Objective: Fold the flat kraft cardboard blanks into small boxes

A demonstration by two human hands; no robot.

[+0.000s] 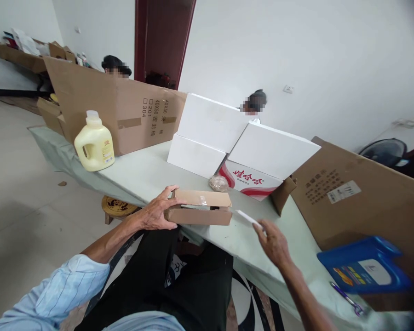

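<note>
My left hand (157,212) grips the left end of a small brown cardboard box (202,208) that rests at the near edge of the table (148,170). The box's top flap shows a strip of clear tape. My right hand (274,241) pinches a thin white flat piece (246,217), perhaps a card, with its tip close to the box's right end. A small crumpled clear bag (219,183) lies just behind the box.
White boxes (241,142), one with red print, stand behind. Large cardboard sheets (124,105) wall the table at left and right. A cream jug (94,142) sits far left, a blue jug (365,265) and scissors (347,299) at right. Two people sit beyond the boxes.
</note>
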